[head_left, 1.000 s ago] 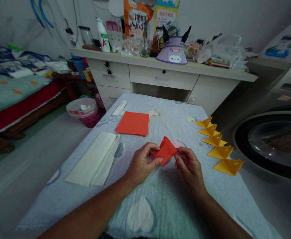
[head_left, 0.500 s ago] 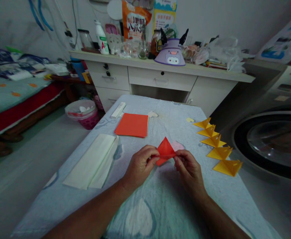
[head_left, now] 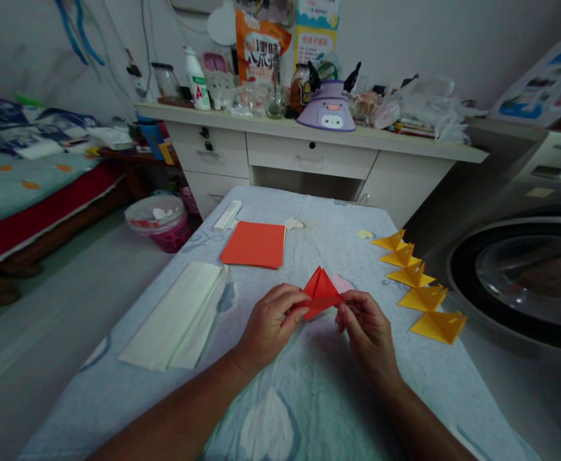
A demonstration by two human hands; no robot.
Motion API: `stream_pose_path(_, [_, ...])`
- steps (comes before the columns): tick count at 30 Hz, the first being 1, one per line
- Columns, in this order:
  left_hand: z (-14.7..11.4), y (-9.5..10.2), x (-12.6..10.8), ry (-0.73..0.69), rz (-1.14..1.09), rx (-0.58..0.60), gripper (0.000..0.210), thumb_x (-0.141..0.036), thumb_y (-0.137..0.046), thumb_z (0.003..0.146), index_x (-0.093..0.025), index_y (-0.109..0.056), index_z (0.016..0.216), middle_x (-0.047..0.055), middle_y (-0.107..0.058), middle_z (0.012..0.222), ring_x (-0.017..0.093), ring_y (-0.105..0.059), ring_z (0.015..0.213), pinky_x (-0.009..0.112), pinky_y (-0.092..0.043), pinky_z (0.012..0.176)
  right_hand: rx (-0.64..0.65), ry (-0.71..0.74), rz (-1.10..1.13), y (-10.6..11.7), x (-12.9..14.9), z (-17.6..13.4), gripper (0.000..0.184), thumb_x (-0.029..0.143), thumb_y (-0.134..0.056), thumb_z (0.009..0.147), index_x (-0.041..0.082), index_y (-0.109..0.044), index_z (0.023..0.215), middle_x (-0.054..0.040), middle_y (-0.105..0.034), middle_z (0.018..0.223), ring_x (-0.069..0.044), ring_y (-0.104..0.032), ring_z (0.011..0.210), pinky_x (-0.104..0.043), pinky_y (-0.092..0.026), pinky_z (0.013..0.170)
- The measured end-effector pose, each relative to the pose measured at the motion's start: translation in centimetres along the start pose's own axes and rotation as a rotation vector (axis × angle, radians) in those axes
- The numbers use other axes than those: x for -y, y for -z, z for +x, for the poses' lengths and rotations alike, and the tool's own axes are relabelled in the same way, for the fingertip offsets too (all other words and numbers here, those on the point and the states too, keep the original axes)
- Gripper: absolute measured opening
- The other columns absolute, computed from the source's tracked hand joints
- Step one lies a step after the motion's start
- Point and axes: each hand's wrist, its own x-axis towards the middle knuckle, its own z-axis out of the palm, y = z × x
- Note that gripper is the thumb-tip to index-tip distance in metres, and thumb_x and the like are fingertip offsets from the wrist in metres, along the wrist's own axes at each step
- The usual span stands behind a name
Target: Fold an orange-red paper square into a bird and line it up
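A small folded sheet of red origami paper [head_left: 321,289] is held above the cloth-covered table [head_left: 309,390], its peak pointing away from me. My left hand [head_left: 275,320] pinches its left side between thumb and fingers. On the opposite corner, the thumb and fingertips of my right hand [head_left: 364,323] are closed. A crease line runs down the peak, and a flap lies across the lower part. Beyond my left hand rests a stack of square red paper [head_left: 255,244]. Several folded yellow paper pieces [head_left: 422,297] stand in a row to the right.
A folded pale cloth or paper [head_left: 175,317] lies at the left, with a small white box [head_left: 228,216] behind it. A cluttered white desk [head_left: 309,153] stands past the table. To the right is a washing machine [head_left: 525,275]; a waste bin [head_left: 160,221] sits on the floor at left.
The red paper's peak now shows a split with a centre crease, where it looked flat before. Both hands keep their pinch in nearly the same place. The view has tilted slightly.
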Motion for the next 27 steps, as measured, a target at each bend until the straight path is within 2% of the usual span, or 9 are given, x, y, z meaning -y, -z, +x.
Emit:
stream_pose_path(5, [0.07,0.06,-0.21,-0.001,-0.005,-0.009,0.017,-0.01,-0.059,0.088,-0.022,-0.065,0.099,0.003,-0.064,0.095,0.015,-0.062,0.091,0.025,-0.048,0.079,0.018,0.005,0.016,0.02,-0.04,-0.04,0.014,0.035,-0.061,0.091,0.025,-0.06,0.101,0.0018,-0.059,0.073,-0.012,-0.055,0.06,-0.024,-0.045,0.055])
stream_pose_path(12, [0.22,-0.25,-0.33,-0.049,0.0,0.038,0.022,-0.008,-0.06,0.087,-0.021,-0.068,0.103,0.001,-0.061,0.088,0.011,-0.061,0.082,0.021,-0.049,0.073,0.014,0.0,0.058,-0.3,0.4,-0.08,0.018,0.033,-0.067,0.086,0.024,-0.06,0.099,0.0005,-0.062,0.077,-0.012,-0.058,0.063,-0.023,-0.048,0.054])
stream_pose_path(19, [0.07,-0.32,0.04,-0.067,0.009,-0.007,0.021,-0.012,-0.063,0.087,-0.02,-0.068,0.105,0.002,-0.064,0.092,0.012,-0.063,0.085,0.023,-0.052,0.075,0.022,0.002,0.05,-0.23,0.72,0.03,0.012,0.033,-0.067,0.086,0.021,-0.064,0.087,0.0004,-0.063,0.072,-0.01,-0.056,0.059,-0.021,-0.047,0.053])
stream_pose_path(27, [-0.16,-0.33,0.14,-0.047,0.025,-0.013,0.024,-0.012,-0.064,0.086,-0.021,-0.066,0.108,0.0,-0.062,0.088,0.011,-0.06,0.078,0.02,-0.049,0.07,0.06,0.05,0.026,-0.31,0.83,-0.5,0.013,0.03,-0.064,0.088,0.024,-0.068,0.1,-0.0027,-0.068,0.087,-0.011,-0.059,0.064,-0.022,-0.05,0.055])
